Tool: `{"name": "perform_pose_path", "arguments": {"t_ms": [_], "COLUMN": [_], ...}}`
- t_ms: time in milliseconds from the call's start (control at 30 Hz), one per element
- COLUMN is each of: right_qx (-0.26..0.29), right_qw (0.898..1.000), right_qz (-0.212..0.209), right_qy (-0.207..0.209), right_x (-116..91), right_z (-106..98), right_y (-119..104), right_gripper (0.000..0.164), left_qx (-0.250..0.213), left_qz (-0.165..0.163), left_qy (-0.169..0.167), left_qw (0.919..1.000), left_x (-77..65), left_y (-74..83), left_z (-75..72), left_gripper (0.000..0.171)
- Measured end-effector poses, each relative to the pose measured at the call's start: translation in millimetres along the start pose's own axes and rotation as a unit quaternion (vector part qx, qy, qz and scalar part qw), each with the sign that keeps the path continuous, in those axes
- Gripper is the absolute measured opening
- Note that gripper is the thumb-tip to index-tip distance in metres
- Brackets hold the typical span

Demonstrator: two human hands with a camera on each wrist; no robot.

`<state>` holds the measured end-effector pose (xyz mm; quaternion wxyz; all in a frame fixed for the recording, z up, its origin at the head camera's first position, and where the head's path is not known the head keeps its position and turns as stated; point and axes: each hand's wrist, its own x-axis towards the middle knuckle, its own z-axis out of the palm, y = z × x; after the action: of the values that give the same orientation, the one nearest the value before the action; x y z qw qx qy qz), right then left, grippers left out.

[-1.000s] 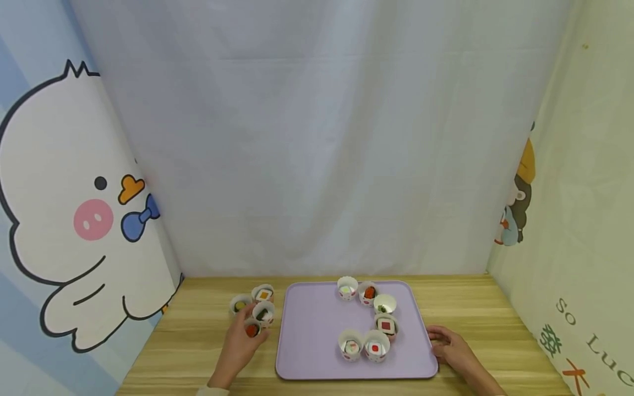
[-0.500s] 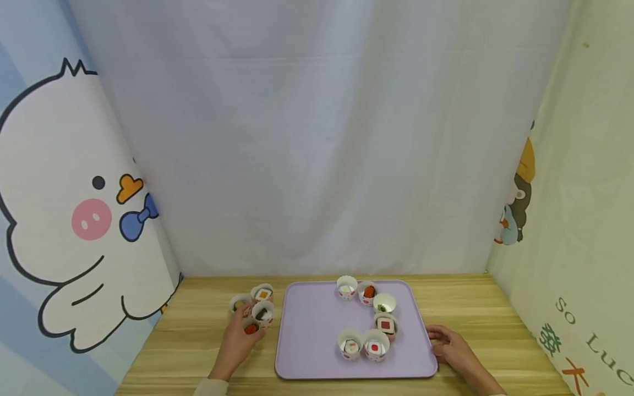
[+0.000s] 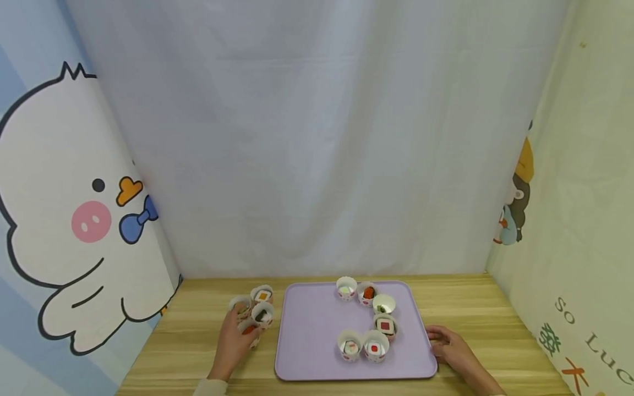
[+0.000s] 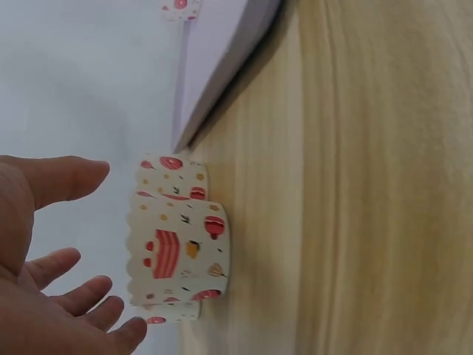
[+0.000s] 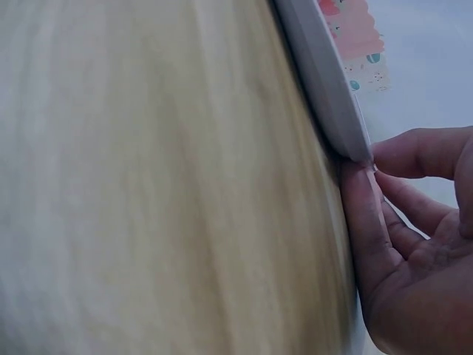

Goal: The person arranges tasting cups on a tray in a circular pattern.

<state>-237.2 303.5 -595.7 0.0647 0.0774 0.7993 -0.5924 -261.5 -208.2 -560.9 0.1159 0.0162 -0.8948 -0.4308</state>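
My left hand (image 3: 231, 344) is over a cluster of several printed paper baking cups on the table, left of the tray. In the left wrist view the thumb and fingers of this hand (image 4: 52, 259) are spread apart, beside a paper cup (image 4: 181, 251) with a cake print. The front cup, with a red filling (image 3: 249, 330), is partly covered by the hand, as is the leftmost cup (image 3: 240, 300). My right hand (image 3: 453, 352) is at the right edge of the lilac tray (image 3: 312, 330). In the right wrist view its fingers (image 5: 417, 151) pinch the tray's rim (image 5: 347, 133).
Several paper cups with small sushi-like pieces stand on the tray, including one with a red-centred piece (image 3: 376, 346) at the front and one (image 3: 346, 289) at the back. A white cloth (image 3: 317, 137) hangs behind the wooden table (image 3: 475, 308). Printed panels flank both sides.
My left hand has shifted slightly left and now covers more of the leftmost cup. The red-filled cup sits a little further left. My right hand and the tray stay put.
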Motion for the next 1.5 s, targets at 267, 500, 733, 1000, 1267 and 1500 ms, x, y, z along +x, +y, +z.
{"name": "perform_pose_path", "arguments": {"t_ms": [267, 500, 733, 1000, 1267, 1500], "right_qx": [0.002, 0.002, 0.002, 0.006, 0.003, 0.002], "right_qw": [1.000, 1.000, 1.000, 1.000, 1.000, 1.000], "right_qz": [-0.002, -0.005, -0.007, -0.010, -0.008, -0.007], "right_qy": [0.001, 0.001, 0.002, -0.002, -0.007, -0.004], "right_x": [1.4, 0.2, -0.9, 0.7, -1.0, -1.1], "right_z": [0.4, 0.5, 0.7, -0.1, -1.1, -0.1], "right_y": [3.4, 2.7, 1.3, 4.3, 1.8, 1.2], "right_gripper": [0.058, 0.059, 0.058, 0.058, 0.058, 0.058], "left_qx": [-0.018, -0.016, -0.022, -0.008, 0.003, 0.002], "left_qz": [-0.019, -0.037, -0.053, -0.028, -0.013, -0.011], "left_qy": [-0.008, -0.009, -0.016, -0.030, -0.017, -0.013], "left_qw": [0.9996, 0.9992, 0.9982, 0.9991, 0.9998, 0.9999], "left_x": [-1.4, -1.1, -1.0, -5.5, -8.2, -8.7], "left_y": [-11.3, -16.9, -19.9, -24.3, -25.0, -26.0], "left_z": [1.1, 2.9, 6.7, 8.5, 10.8, 10.7], "left_gripper": [0.074, 0.072, 0.060, 0.065, 0.067, 0.066]}}
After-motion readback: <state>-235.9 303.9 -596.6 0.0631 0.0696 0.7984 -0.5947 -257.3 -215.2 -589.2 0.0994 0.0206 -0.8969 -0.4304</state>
